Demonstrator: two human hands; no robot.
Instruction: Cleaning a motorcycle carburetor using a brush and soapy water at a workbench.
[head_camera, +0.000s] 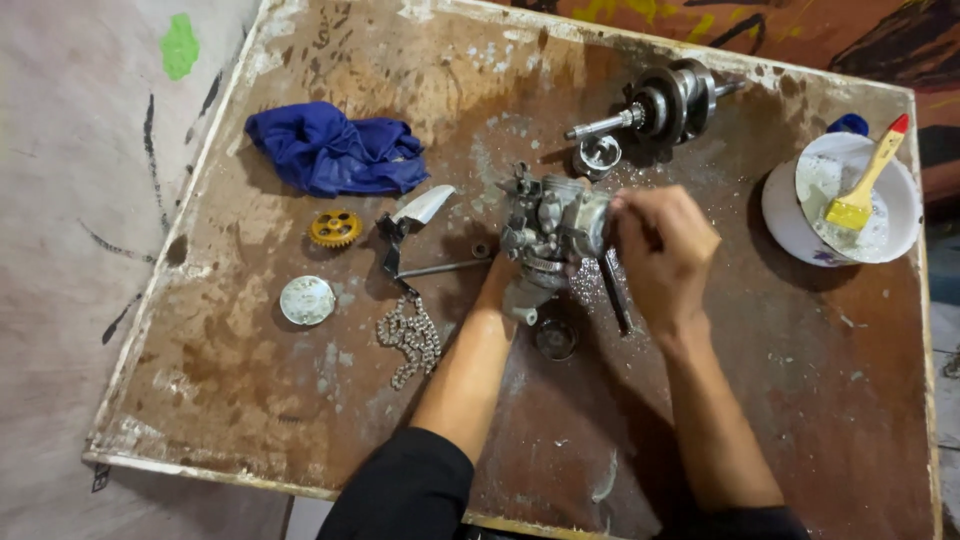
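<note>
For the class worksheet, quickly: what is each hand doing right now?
Left hand: mostly hidden under the grey metal carburettor; apparently holding it.
Right hand: fingers closed against that carburettor's side.

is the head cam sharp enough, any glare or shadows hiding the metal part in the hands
Head view: mostly sharp, with slight motion blur on the right hand; the left hand is largely hidden beneath the grey metal assembly, whose underside sits in shadow; mild glare on the white bowl; the worn table edges bow slightly from wide-angle distortion.
</note>
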